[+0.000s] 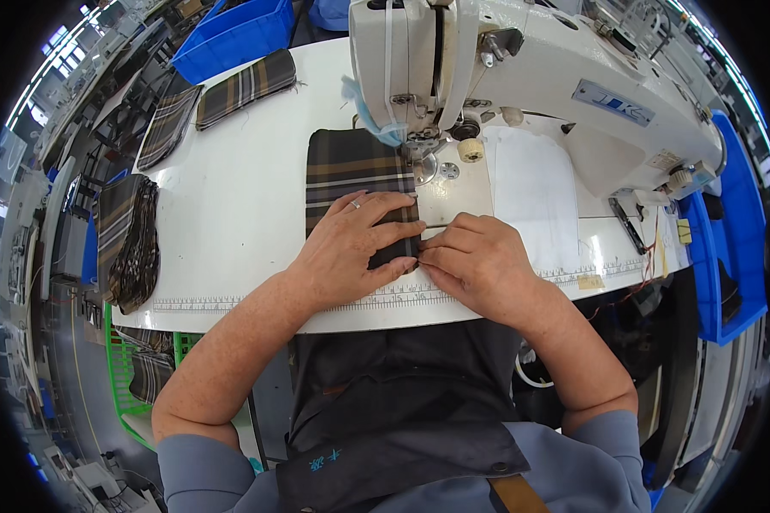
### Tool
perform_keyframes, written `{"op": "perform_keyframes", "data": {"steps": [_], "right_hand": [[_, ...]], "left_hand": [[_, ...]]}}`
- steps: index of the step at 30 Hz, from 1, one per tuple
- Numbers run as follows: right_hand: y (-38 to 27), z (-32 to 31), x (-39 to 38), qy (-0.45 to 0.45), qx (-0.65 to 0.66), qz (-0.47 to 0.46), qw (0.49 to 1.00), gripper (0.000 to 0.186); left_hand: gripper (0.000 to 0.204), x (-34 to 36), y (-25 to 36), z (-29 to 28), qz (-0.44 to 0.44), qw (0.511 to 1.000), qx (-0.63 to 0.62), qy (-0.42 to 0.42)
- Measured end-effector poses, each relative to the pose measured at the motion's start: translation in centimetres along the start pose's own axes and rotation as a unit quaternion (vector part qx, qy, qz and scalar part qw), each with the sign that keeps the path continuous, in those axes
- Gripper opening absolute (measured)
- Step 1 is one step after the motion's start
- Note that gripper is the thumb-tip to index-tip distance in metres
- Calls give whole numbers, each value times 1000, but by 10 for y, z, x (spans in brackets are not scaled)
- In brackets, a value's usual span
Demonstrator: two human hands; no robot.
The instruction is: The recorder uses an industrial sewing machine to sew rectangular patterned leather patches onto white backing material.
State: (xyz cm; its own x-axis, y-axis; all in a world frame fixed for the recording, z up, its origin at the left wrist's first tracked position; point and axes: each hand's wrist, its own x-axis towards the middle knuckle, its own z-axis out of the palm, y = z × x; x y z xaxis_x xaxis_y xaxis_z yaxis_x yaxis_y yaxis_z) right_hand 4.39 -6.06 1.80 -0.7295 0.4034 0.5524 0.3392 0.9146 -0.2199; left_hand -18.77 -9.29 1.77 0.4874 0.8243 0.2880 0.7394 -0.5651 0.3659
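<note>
A dark plaid fabric piece with brown and white stripes lies on the white sewing table, its right edge under the presser foot of the sewing machine. My left hand rests on the near half of the fabric, fingers spread toward its right edge. At the near right corner, my right hand pinches the fabric edge between thumb and curled fingers. A light blue cloth strip hangs at the machine head, just beyond the fabric.
Plaid fabric stacks lie on the left of the table, with a thick one at its edge. Blue bins stand at back left and far right. White paper and thread snips lie right; a green basket sits below left.
</note>
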Motion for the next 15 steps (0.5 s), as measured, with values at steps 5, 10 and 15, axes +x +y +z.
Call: {"op": "perform_keyframes", "data": {"steps": [5,10,15], "right_hand": [[19,3,13,-8,10,6,1000,11],[35,5,26,-17,-15,12,1000,11],[49,10,35,-33,-40,36,998,13]], "left_hand": [[22,7,-16,0,0,987,-160,22],[17,24,-33,3,18,990,-132,54],[17,42,-52,1,32,991,-116,50]]}}
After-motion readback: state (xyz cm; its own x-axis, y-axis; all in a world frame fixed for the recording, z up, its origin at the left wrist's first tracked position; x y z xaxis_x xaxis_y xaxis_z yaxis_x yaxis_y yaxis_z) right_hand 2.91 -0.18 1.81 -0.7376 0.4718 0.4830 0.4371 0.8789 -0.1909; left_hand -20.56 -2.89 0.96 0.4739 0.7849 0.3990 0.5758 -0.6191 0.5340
